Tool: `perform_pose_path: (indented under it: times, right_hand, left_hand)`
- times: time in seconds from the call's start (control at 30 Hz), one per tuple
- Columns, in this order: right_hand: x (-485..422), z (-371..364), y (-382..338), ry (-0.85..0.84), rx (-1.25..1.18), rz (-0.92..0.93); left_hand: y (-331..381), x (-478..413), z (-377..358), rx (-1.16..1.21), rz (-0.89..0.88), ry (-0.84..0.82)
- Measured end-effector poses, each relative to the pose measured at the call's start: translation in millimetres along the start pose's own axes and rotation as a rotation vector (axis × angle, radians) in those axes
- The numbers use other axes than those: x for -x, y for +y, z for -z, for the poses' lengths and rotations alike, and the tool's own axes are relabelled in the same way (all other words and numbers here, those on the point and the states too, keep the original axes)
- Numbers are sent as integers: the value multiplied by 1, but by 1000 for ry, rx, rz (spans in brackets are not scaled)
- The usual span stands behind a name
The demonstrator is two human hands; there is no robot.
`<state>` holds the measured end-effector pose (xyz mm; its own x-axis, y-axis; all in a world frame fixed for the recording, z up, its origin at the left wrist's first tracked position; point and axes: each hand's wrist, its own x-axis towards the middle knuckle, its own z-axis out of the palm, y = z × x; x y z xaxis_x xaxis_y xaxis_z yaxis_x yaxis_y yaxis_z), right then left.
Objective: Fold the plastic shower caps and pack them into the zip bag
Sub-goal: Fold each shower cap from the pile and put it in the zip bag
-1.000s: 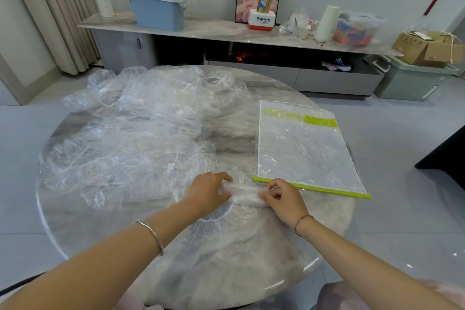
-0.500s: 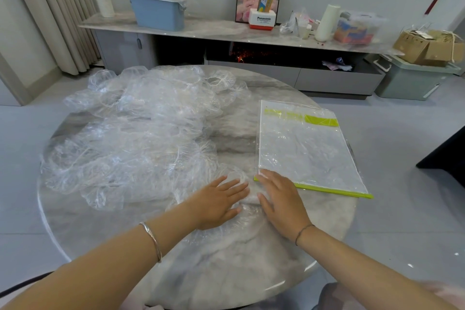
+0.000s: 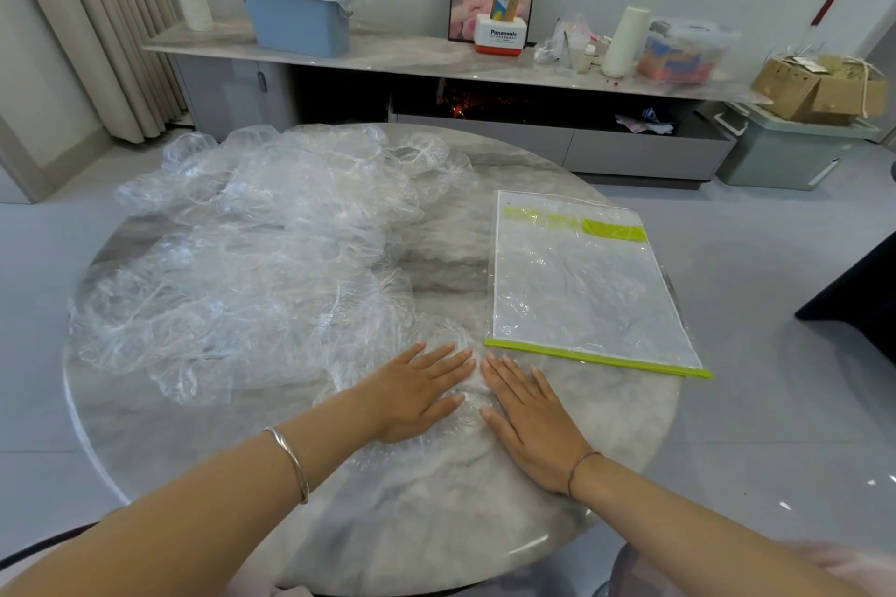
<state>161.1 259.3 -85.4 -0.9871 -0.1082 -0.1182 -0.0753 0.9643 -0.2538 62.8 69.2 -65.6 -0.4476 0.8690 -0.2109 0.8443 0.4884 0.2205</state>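
On my screen, both hands press flat on one shower cap (image 3: 388, 453) at the near side of the round marble table (image 3: 436, 528). The left hand (image 3: 417, 395) lies palm down on the cap with its fingers straight and a little spread. The right hand (image 3: 531, 417) lies the same way at the cap's right edge. Neither hand grips anything. The pile of loose caps (image 3: 271, 267) lies left of and behind them. The zip bag (image 3: 582, 286) lies flat, with its green edge just beside the right fingertips.
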Motion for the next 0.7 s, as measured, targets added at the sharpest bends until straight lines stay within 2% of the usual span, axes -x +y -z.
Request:
perform_pose_path:
  times: [0.2, 0.3, 0.47, 0.57, 0.7]
  right_hand:
    - [-3, 3, 0, -10, 2, 10]
    - [-6, 10, -1, 11, -16, 10]
    - [-13, 15, -1, 220, -116, 47]
    - [-18, 17, -8, 348, -88, 108]
    - [-23, 18, -12, 416, -101, 65]
  left_hand:
    - [0, -2, 4, 79, 28, -14]
    - [-7, -2, 13, 123, 62, 117]
    - [-14, 0, 23, -30, 147, 274]
    - [-4, -2, 24, -48, 141, 338]
    - [8, -6, 24, -35, 118, 356]
